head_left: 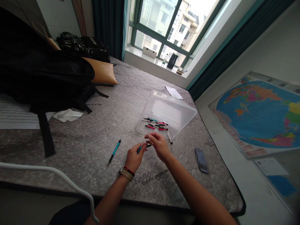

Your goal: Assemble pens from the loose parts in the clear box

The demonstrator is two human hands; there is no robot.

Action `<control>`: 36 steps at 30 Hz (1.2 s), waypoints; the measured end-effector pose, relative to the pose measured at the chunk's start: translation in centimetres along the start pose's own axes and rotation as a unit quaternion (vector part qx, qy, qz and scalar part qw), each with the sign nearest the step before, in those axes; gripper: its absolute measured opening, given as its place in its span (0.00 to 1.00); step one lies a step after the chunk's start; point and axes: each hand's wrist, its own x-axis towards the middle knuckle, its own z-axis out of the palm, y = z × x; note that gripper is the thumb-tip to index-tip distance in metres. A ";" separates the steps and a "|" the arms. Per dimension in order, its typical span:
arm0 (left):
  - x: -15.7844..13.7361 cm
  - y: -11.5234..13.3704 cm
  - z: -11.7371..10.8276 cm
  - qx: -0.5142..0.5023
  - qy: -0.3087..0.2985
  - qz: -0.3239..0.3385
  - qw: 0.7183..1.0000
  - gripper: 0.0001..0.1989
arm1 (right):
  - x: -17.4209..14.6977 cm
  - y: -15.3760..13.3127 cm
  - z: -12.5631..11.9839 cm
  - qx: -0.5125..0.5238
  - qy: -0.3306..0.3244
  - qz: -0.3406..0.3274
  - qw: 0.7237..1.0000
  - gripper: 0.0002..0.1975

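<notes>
My left hand (134, 157) is closed round a teal pen barrel (139, 149), which pokes up between thumb and fingers. Close beside it, my right hand (159, 146) is pinched. A thin pale piece seems to lie at its fingertips, too small to name. Between the hands shows a short dark piece (148, 145); I cannot tell which hand, if any, holds it. Left of my hands a teal and black pen (114, 152) lies on the table. Just beyond them is a clear plastic tray (181, 114) with several pens and pen parts (156, 124) in its near left part.
A white pen with a black end (170, 138) lies by the tray's near edge. A phone (201, 161) rests at the right. A black backpack (47, 72), crumpled tissue (67, 115) and printed sheets (18, 117) occupy the left. A white cable (58, 176) curves across the lower left.
</notes>
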 end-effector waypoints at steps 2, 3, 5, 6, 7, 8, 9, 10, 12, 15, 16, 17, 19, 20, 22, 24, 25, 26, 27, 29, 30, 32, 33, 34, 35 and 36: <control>0.0 0.0 0.0 -0.002 0.000 0.001 1.000 0.17 | 0.0 0.0 0.1 -0.008 -0.002 0.004 1.000 0.11; 0.0 -0.1 0.0 -0.002 0.001 0.001 1.000 0.16 | -0.1 -0.1 0.2 -0.012 -0.003 0.007 1.000 0.11; -0.1 -0.1 0.1 -0.002 0.002 0.001 1.000 0.16 | -0.1 0.0 0.3 -0.016 0.000 0.007 1.000 0.12; -0.1 -0.1 0.1 -0.002 0.002 0.001 1.000 0.16 | -0.2 0.0 0.3 -0.018 0.003 0.005 1.000 0.12; -0.1 -0.1 0.1 -0.001 0.002 0.002 1.000 0.16 | -0.2 0.0 0.3 -0.021 0.004 0.002 1.000 0.12; -0.1 -0.1 0.0 0.000 0.001 0.003 1.000 0.16 | -0.2 0.0 0.3 -0.026 0.005 -0.001 1.000 0.12; -0.1 0.0 0.0 0.002 -0.001 0.004 1.000 0.16 | -0.3 0.0 0.3 -0.032 0.006 -0.003 0.999 0.12; -0.1 0.0 0.0 0.002 -0.002 0.005 1.000 0.16 | -0.3 0.0 0.4 -0.039 0.006 -0.006 0.999 0.12; -0.1 0.1 0.0 0.003 -0.004 0.009 1.000 0.16 | -0.4 0.0 0.4 -0.053 0.006 -0.010 0.999 0.12; -0.1 0.3 0.0 0.003 -0.005 0.012 1.000 0.17 | -0.6 0.0 0.5 -0.063 0.004 -0.015 0.998 0.12; -0.1 0.3 0.0 0.003 -0.005 0.012 1.000 0.17 | -0.7 0.0 0.4 -0.063 0.003 -0.020 0.998 0.12; -0.1 0.3 0.0 0.002 -0.004 0.011 1.000 0.17 | -0.7 0.1 0.3 -0.062 0.005 -0.026 0.998 0.12; -0.1 0.3 0.0 0.002 0.003 0.010 1.000 0.17 | -0.8 0.2 -0.1 -0.060 0.023 -0.043 0.997 0.13; -0.1 0.3 -0.1 0.003 0.008 0.010 1.000 0.17 | -0.9 0.4 -0.4 -0.065 0.042 -0.051 0.996 0.14; -0.1 0.4 -0.1 0.000 0.017 0.011 1.000 0.16 | -1.2 0.7 -1.1 -0.096 0.085 -0.059 0.990 0.15; -0.1 0.5 0.0 -0.007 0.021 0.013 1.000 0.16 | -1.7 1.2 -1.8 -0.143 0.101 -0.044 0.984 0.16; -0.1 0.6 0.0 -0.011 0.020 0.017 1.000 0.16 | -2.0 1.4 -2.0 -0.161 0.089 -0.028 0.983 0.16; -0.2 0.7 0.0 -0.015 0.018 0.021 1.000 0.16 | -2.3 1.7 -2.2 -0.169 0.068 -0.011 0.983 0.16; -0.3 0.8 0.0 -0.018 0.014 0.026 0.999 0.16 | -2.7 1.9 -2.2 -0.167 0.046 0.003 0.985 0.17; -0.4 0.9 0.1 -0.025 0.003 0.028 0.999 0.17 | -3.4 2.3 -2.0 -0.141 0.024 0.017 0.990 0.17; -0.5 1.0 0.2 -0.032 -0.002 0.023 0.999 0.18 | -3.6 2.4 -1.9 -0.125 0.028 0.017 0.992 0.17; -0.6 1.0 0.2 -0.053 -0.012 0.006 0.999 0.20 | -3.8 2.4 -1.7 -0.095 0.052 0.019 0.994 0.16; -0.6 1.0 0.2 -0.064 -0.015 -0.002 0.998 0.21 | -3.8 2.4 -1.7 -0.080 0.067 0.021 0.994 0.17; -0.6 1.0 0.2 -0.074 -0.017 -0.010 0.997 0.23 | -3.8 2.1 -1.8 -0.066 0.081 0.021 0.994 0.17; -0.7 1.0 0.1 -0.080 -0.016 -0.017 0.997 0.24 | -3.7 1.8 -1.9 -0.055 0.094 0.017 0.994 0.18; -0.7 1.0 0.1 -0.079 -0.016 -0.021 0.997 0.24 | -3.5 1.4 -2.1 -0.049 0.102 0.009 0.994 0.19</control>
